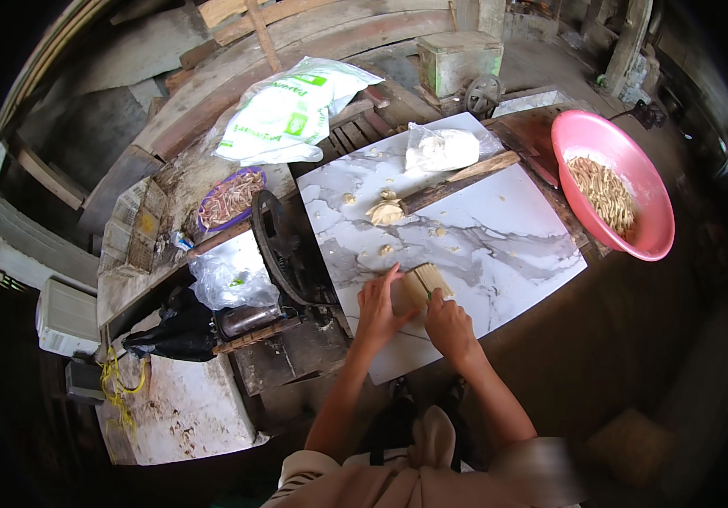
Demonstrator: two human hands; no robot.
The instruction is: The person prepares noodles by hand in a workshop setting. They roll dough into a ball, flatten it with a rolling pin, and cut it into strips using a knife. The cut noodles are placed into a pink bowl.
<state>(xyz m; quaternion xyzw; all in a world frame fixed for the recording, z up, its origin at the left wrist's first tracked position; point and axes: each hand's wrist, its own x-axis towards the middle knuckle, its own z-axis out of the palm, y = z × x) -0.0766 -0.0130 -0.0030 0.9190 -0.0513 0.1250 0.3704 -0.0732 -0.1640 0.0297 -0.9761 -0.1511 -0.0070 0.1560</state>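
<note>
A flat, pale yellow slab of dough (426, 282), marked with fine parallel lines, lies near the front edge of the marble-patterned board (508, 262). At its left is my left hand (377, 306), thumb and forefinger spread apart, the thumb close to the slab's near edge. My right hand (449, 328) is closed at the slab's near right side. What it grips looks like a knife; only a bit of green shows by the fingers, and the blade cannot be made out. Farther back, a lump of dough (386, 212) and several small scraps rest on the board.
A wooden rolling pin (444, 190) and a clear bag of white powder (442, 151) lie on the board. Right stands a pink basin (569, 161) of dough strips. Left are a dark handwheel (272, 245), a purple-rimmed basket (203, 222) of strips and a white sack (283, 118).
</note>
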